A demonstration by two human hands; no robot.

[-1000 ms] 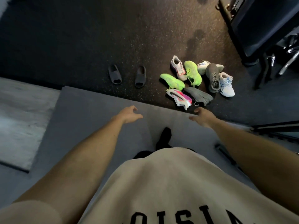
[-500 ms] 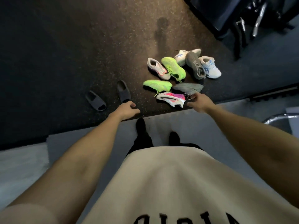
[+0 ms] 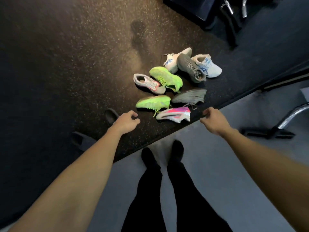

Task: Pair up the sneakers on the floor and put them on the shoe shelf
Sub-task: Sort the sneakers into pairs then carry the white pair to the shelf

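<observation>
Several sneakers lie jumbled on the dark speckled floor. Nearest me is a pink and white sneaker [image 3: 174, 114] on its side. Behind it lie a neon green sneaker [image 3: 153, 102] and a grey sneaker [image 3: 189, 96]. Farther back are a second neon green sneaker [image 3: 165, 78], a white and pink sneaker [image 3: 148, 83], a second grey sneaker [image 3: 190, 67] and two white sneakers with blue stripes [image 3: 173, 60] [image 3: 209, 65]. My left hand [image 3: 126, 121] hovers left of the pink sneaker, fingers loosely curled, holding nothing. My right hand [image 3: 213, 120] hovers to its right, also holding nothing. No shoe shelf is in view.
Two dark slides [image 3: 111, 115] [image 3: 82, 139] lie left of my left arm. I stand on a grey mat [image 3: 217, 164] whose edge meets the dark floor. Black gym equipment [image 3: 230, 22] stands at the top right, and a metal frame [image 3: 275, 128] at the right.
The view has moved closer to the pile and tilted down, so my legs now show. Both hands have stayed in front of me near the pink sneaker, holding nothing.
</observation>
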